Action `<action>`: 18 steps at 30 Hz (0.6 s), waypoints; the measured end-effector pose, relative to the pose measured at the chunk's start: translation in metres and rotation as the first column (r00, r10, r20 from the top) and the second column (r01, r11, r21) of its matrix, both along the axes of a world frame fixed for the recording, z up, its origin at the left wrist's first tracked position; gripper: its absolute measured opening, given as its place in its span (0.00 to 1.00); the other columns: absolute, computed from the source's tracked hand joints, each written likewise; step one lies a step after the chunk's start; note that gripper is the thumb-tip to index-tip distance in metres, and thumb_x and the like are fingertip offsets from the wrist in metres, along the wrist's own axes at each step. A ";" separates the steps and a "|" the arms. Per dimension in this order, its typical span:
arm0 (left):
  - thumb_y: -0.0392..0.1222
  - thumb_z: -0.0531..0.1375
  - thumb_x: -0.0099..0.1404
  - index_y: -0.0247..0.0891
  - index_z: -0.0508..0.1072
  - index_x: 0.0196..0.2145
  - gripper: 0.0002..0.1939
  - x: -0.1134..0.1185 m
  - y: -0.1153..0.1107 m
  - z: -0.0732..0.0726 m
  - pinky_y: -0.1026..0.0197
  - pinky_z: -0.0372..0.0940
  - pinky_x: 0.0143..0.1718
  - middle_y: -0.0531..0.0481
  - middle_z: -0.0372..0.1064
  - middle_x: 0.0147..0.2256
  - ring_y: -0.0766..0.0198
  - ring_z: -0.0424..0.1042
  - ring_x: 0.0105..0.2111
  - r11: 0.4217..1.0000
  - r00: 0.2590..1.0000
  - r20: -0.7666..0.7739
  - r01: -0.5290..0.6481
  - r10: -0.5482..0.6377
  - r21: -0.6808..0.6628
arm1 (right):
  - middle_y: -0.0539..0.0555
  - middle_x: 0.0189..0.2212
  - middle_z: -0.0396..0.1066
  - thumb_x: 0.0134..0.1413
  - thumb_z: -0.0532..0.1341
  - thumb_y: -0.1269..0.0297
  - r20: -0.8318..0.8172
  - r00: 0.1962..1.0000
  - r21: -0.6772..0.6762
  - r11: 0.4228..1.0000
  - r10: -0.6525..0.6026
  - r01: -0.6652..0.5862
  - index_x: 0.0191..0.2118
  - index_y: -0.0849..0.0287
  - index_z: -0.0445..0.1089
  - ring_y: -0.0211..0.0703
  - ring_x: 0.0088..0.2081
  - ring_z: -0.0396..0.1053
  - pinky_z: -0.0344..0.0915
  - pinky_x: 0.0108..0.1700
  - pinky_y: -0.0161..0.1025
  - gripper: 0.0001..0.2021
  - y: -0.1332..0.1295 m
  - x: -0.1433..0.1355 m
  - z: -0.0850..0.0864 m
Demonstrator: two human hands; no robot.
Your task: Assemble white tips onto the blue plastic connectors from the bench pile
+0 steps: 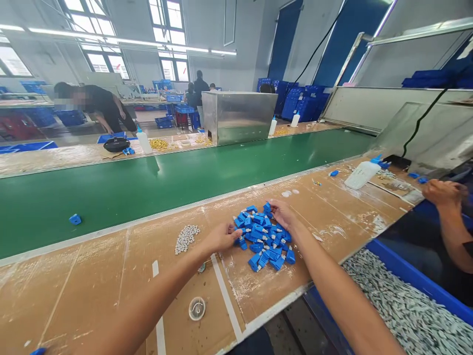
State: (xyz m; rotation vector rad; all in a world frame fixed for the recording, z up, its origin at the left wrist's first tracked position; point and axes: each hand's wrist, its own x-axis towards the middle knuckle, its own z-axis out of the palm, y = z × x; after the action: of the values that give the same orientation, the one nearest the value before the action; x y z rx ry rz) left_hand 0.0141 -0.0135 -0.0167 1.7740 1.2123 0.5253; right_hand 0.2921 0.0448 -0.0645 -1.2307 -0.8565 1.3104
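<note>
A heap of small blue plastic parts (258, 231) with pale tips lies on the brown covered bench in front of me. My left hand (222, 237) is at the heap's left edge, thumb and fingers bent close together; whatever they pinch is hidden. At the far right side of the heap, my right hand (283, 215) has its fingers closed on one blue plastic part (267, 208). Left of the heap is a patch of small grey pieces (186, 238). Closer to me sits a little round clear cup (197, 308).
Beyond the bench runs a green conveyor belt (177, 177) carrying a single blue part (75, 219). A white squeeze bottle (362, 175) stands to the right, near another person's hand (443, 192). Below the bench edge, a blue bin (414, 283) holds many grey pieces.
</note>
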 end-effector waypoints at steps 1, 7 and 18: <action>0.58 0.64 0.55 0.36 0.76 0.33 0.20 0.003 -0.003 -0.003 0.59 0.65 0.33 0.49 0.75 0.28 0.56 0.73 0.31 1.000 1.000 0.000 0.003 -0.003 -0.003 | 0.58 0.53 0.70 0.65 0.62 0.60 -0.019 1.000 0.007 1.000 0.002 -0.002 0.56 0.60 0.67 0.50 0.48 0.72 0.72 0.48 0.51 0.17 -0.004 -0.005 -0.004; 0.55 0.64 0.56 0.35 0.76 0.36 0.20 0.002 -0.010 0.002 0.58 0.66 0.35 0.47 0.76 0.32 0.54 0.73 0.34 1.000 1.000 0.022 -0.014 0.014 -0.006 | 0.58 0.53 0.70 0.65 0.62 0.60 -0.080 0.997 0.048 0.999 -0.018 0.022 0.55 0.60 0.67 0.49 0.48 0.73 0.73 0.48 0.51 0.17 -0.013 -0.010 0.011; 0.48 0.58 0.69 0.48 0.64 0.61 0.24 -0.053 -0.145 0.065 0.58 0.69 0.44 0.46 0.71 0.51 0.60 0.75 0.41 0.979 0.998 0.042 -0.046 0.038 0.200 | 0.54 0.36 0.77 0.50 0.72 0.61 0.022 0.982 0.183 0.965 0.186 -0.187 0.44 0.58 0.77 0.44 0.36 0.73 0.70 0.41 0.41 0.15 -0.195 -0.123 0.084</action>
State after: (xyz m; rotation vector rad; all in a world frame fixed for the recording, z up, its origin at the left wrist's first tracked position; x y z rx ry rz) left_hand -0.0391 -0.1585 0.0486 1.9008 1.2073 0.7250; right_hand 0.1695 -0.1503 0.0199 -1.0276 -1.0935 1.3435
